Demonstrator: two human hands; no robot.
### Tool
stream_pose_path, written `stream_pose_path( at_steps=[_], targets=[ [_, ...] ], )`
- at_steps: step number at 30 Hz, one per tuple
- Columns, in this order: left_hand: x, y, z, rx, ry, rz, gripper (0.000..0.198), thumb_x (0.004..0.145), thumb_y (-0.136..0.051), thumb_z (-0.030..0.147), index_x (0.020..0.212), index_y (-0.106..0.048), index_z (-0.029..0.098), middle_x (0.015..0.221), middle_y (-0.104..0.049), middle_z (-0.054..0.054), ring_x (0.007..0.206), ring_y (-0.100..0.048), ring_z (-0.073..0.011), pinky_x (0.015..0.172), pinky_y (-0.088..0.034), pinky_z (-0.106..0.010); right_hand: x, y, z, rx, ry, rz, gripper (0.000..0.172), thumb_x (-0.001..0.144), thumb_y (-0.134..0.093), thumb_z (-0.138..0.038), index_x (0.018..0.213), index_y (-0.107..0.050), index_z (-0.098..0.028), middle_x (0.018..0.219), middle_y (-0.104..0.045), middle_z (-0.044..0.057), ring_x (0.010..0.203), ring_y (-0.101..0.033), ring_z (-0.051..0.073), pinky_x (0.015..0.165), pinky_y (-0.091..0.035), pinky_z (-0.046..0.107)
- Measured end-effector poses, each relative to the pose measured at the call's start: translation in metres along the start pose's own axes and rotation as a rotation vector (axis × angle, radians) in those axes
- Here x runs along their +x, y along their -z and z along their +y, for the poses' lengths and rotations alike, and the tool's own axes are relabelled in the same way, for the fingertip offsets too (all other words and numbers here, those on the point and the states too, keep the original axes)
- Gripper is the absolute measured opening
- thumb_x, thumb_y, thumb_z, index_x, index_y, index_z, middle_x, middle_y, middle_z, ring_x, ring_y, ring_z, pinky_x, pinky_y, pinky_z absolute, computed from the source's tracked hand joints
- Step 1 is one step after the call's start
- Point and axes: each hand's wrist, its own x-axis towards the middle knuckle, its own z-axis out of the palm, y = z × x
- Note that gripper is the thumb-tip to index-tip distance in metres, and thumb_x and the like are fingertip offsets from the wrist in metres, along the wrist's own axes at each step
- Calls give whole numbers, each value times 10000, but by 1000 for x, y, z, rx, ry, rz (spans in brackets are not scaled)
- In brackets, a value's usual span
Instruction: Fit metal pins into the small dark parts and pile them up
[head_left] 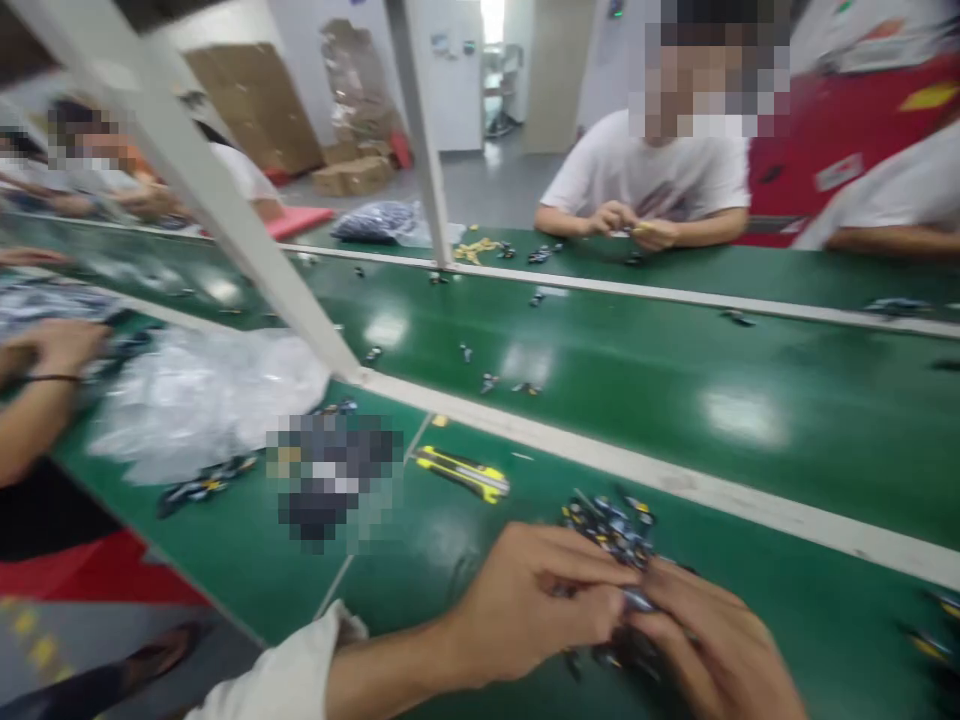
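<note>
My left hand (536,600) comes in from the lower left, its thumb and fingers closed in a pinch. Facing it, my right hand (720,635) is also closed, with fingertips meeting those of the left. Between the fingertips shows a small dark grey part (639,599); its kind is too blurred to tell, and much of it is covered. Just behind and beneath the hands lies a pile of small black, blue and yellow parts (611,522). A yellow and black utility knife (463,473) rests on the green bench left of the pile.
A white rail (600,450) separates my bench from the green conveyor belt (615,360), which carries scattered small parts. Clear plastic bags (217,395) lie to the left, near a co-worker's hand (60,350). A slanted white post (225,220) rises there. Another person (652,170) sits across.
</note>
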Motion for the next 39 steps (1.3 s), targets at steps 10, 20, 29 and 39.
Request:
stream_pose_path(
  at_steps=[10, 20, 29, 39],
  targets=[
    [-3, 0, 9, 169, -210, -49, 255, 915, -667, 140, 1135, -795, 117, 998, -766, -124, 879, -733, -171, 815, -598, -224, 36, 6, -34, -46, -40, 16, 482, 1102, -281, -395, 700, -492, -235, 580, -567, -6, 501, -568, 157, 515, -440, 263],
    [-7, -1, 4, 104, -175, -15, 317, 859, -656, 59, 1128, -801, 144, 1012, -765, -117, 875, -728, -177, 788, -604, -234, 32, -1, -33, -116, -17, 20, 448, 1112, -236, -381, 744, -455, -246, 589, -576, -9, 502, -560, 158, 519, -413, 270],
    [-5, 3, 8, 21, -10, -76, 279, 890, -699, 127, 1134, -803, 214, 1070, -771, -97, 911, -742, -175, 787, -610, -232, 30, 0, -28, -68, -12, 13, 522, 1100, -231, -446, 706, -503, -238, 561, -569, -1, 509, -554, 163, 520, -407, 283],
    [-3, 5, 11, 54, -169, -59, 232, 853, -755, 116, 1064, -823, 187, 1006, -806, -102, 875, -767, -183, 816, -620, -255, 35, 10, -35, -89, 55, 16, 549, 1105, -243, -412, 668, -522, -230, 540, -548, -3, 474, -510, 158, 506, -376, 281]
  ],
)
